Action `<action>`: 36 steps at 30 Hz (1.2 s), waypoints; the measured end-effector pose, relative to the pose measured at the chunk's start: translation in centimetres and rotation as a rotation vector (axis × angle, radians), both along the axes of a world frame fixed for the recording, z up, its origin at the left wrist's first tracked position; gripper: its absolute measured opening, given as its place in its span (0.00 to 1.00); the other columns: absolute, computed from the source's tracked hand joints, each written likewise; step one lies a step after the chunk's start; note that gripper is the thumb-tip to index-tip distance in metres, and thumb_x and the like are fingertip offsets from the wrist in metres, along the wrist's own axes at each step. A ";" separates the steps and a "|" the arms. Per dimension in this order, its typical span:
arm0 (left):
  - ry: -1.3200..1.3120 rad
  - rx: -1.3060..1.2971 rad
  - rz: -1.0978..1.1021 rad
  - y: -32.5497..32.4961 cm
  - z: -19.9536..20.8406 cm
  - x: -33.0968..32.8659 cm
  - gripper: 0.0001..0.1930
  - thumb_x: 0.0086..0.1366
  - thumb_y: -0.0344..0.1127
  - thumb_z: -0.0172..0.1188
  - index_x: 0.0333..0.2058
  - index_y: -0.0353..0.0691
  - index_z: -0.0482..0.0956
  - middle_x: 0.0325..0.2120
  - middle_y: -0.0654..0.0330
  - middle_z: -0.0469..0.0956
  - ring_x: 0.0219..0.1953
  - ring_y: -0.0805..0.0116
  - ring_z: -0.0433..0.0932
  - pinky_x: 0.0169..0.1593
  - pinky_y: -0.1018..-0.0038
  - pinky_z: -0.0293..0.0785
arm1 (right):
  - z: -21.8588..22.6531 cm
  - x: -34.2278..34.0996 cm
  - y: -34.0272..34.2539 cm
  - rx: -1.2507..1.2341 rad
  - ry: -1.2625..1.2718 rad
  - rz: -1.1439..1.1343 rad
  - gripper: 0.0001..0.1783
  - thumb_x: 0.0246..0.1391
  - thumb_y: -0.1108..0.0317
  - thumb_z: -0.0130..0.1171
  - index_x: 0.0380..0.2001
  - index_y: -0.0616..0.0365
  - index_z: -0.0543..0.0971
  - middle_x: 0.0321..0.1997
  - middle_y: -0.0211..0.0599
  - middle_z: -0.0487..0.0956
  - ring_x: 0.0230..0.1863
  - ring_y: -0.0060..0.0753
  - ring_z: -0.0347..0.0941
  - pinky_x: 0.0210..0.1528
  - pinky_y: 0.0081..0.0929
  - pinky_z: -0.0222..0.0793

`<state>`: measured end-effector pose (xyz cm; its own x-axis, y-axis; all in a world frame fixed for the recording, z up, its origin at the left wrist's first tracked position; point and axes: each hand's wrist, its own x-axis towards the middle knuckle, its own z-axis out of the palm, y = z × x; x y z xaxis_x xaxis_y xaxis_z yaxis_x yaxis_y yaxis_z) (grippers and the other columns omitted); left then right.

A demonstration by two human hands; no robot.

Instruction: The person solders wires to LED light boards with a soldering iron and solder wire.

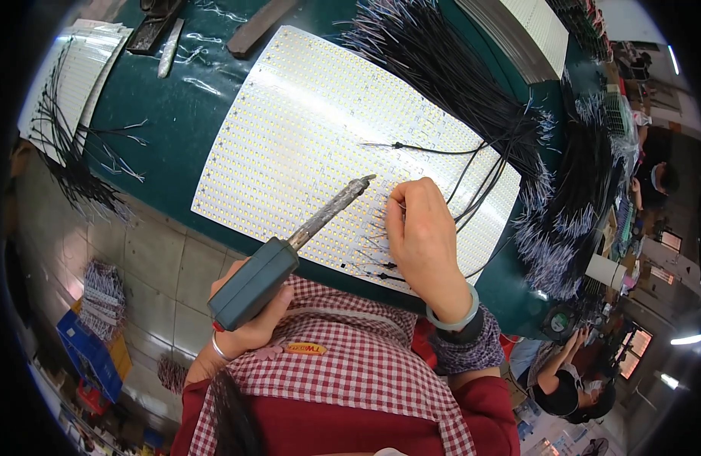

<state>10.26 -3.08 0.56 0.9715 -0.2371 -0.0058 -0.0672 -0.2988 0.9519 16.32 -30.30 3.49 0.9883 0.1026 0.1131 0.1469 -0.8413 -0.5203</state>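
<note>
A large white panel covered in rows of small yellow dots lies on a dark green table. My left hand grips the grey-green handle of a soldering iron, its metal tip resting over the panel's near part. My right hand rests on the panel's near edge, fingers pinched on a thin black wire among several short wires attached there. A pale bangle circles my right wrist.
Big bundles of black wires with stripped ends lie at the table's right and far side. More white panels and loose wires sit at the left. Other people work at the lower right. Tiled floor lies below left.
</note>
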 end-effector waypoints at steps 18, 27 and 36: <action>0.032 -0.057 0.157 0.5 0.2 0.5 0.13 0.58 0.26 0.71 0.42 0.33 0.84 0.33 0.54 0.82 0.32 0.62 0.82 0.36 0.70 0.77 | 0.2 7.0 -1.3 0.117 0.013 0.109 0.08 0.57 0.76 0.63 0.38 0.61 0.75 0.38 0.43 0.75 0.40 0.47 0.74 0.43 0.41 0.70; 0.071 -0.020 0.068 -0.4 0.0 0.7 0.14 0.58 0.27 0.72 0.43 0.33 0.84 0.35 0.54 0.82 0.33 0.62 0.83 0.36 0.70 0.78 | 1.1 2.1 -1.9 0.311 0.221 -0.167 0.06 0.61 0.75 0.60 0.38 0.64 0.74 0.35 0.45 0.76 0.36 0.45 0.77 0.40 0.37 0.74; 0.060 0.025 -0.024 -1.3 0.8 1.3 0.14 0.59 0.28 0.72 0.44 0.31 0.84 0.35 0.53 0.82 0.31 0.63 0.83 0.35 0.72 0.78 | 0.0 1.0 -1.7 0.312 0.070 -0.159 0.04 0.56 0.77 0.61 0.32 0.63 0.75 0.32 0.43 0.74 0.34 0.43 0.73 0.38 0.37 0.70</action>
